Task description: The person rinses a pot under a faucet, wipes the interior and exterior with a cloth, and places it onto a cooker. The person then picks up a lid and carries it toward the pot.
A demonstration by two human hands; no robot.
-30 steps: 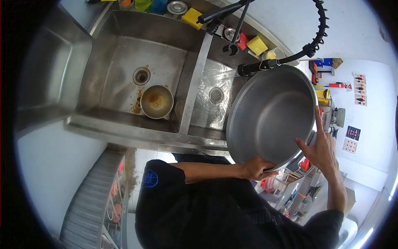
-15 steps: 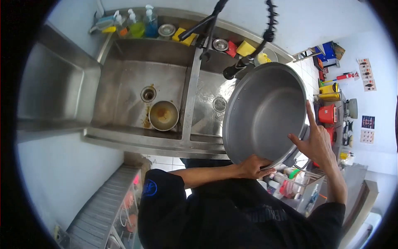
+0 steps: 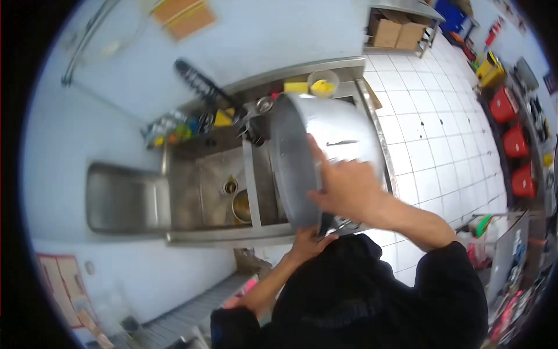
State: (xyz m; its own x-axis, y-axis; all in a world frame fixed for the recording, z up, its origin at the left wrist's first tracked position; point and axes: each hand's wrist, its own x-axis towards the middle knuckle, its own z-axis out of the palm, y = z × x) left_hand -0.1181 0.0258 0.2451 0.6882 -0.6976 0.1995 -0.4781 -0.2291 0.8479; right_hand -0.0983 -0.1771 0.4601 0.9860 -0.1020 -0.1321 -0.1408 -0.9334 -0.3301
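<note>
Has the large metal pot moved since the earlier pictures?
Yes: the large metal pot has tipped toward the fixed sink divider, its mouth now turned that way.

- Large pot (image 3: 349, 125): metal; exterior glossy and smooth, interior duller grey.
- Sink (image 3: 203, 237): metal, semi-matt.
- Floor (image 3: 418, 148): smooth, glossy tile.
- Shirt (image 3: 378, 296): matt black cloth.
- Boxes (image 3: 385, 33): matt cardboard.
- Bowl (image 3: 242, 207): apparently metal; finish blurred.

Steel sink (image 3: 212, 180), bowl (image 3: 241, 208) inside
</note>
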